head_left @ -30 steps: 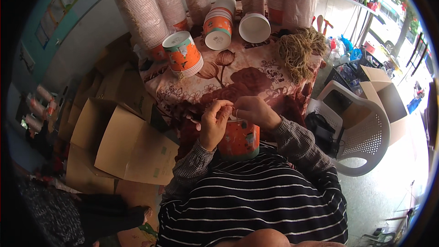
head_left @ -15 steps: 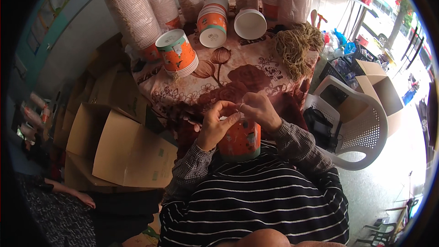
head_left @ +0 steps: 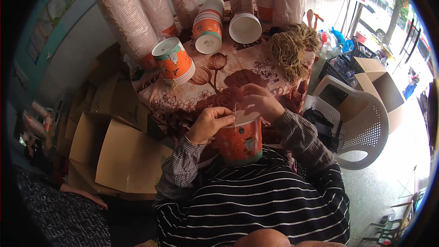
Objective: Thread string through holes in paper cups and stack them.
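Note:
An orange paper bucket (head_left: 240,145) with a green base band stands upright at my lap, its white rim facing up. My left hand (head_left: 209,124) pinches a thin string (head_left: 236,109) at the bucket's left rim; thumb and forefinger meet there. Above the right side of the rim is my right hand (head_left: 264,102), its fingers bent and smeared by motion, so I cannot make out whether they hold anything. On the table ahead, a short stack of similar buckets (head_left: 173,61) sits upside down, with a bit of twine at its lower edge.
A bundle of tan twine (head_left: 292,52) lies at the table's right. More buckets (head_left: 209,32) and tall wrapped stacks (head_left: 132,18) line the back. Cardboard boxes (head_left: 128,155) stand left, beside a person's arm (head_left: 84,194). A plastic chair (head_left: 361,123) holds a black bag at right.
My hands have moved apart; the right has lifted off the string toward the right. More of the bucket's rim shows. The person's arm at left has shifted slightly.

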{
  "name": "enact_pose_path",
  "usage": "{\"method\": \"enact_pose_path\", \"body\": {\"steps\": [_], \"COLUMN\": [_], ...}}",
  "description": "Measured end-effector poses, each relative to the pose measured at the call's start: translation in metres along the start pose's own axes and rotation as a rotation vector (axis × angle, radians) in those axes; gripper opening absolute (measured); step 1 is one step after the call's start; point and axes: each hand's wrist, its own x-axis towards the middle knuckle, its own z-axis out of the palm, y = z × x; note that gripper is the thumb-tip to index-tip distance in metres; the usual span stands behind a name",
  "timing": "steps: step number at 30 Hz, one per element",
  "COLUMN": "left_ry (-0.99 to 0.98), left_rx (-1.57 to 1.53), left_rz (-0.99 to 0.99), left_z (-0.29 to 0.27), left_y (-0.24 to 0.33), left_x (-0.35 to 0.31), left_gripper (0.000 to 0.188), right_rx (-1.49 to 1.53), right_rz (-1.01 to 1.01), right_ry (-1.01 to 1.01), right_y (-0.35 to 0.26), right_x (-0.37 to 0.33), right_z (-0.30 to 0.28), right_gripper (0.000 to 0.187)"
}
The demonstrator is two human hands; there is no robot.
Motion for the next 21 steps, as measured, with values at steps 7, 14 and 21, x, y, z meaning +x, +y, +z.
{"method": "enact_pose_path", "body": {"steps": [7, 14, 21], "left_ry": [-0.012, -0.016, -0.034], "left_rx": [-0.057, -0.043, -0.003], "left_rz": [-0.023, -0.056, -0.043], "left_z": [-0.006, -0.008, 0.000], "left_y": [-0.008, -0.005, -0.001], "left_x": [0.013, 0.013, 0.006], "left_gripper": [0.019, 0.019, 0.018], "right_rx": [-0.003, -0.027, 0.260], "right_rz": [0.034, 0.081, 0.047], "right_ry": [-0.078, -0.111, 0.060], "right_y": [0.013, 0.022, 0.025], "right_x": [-0.017, -0.010, -0.016], "right_z": [-0.009, -0.011, -0.005], "right_gripper": [0.020, 0.014, 0.011]}}
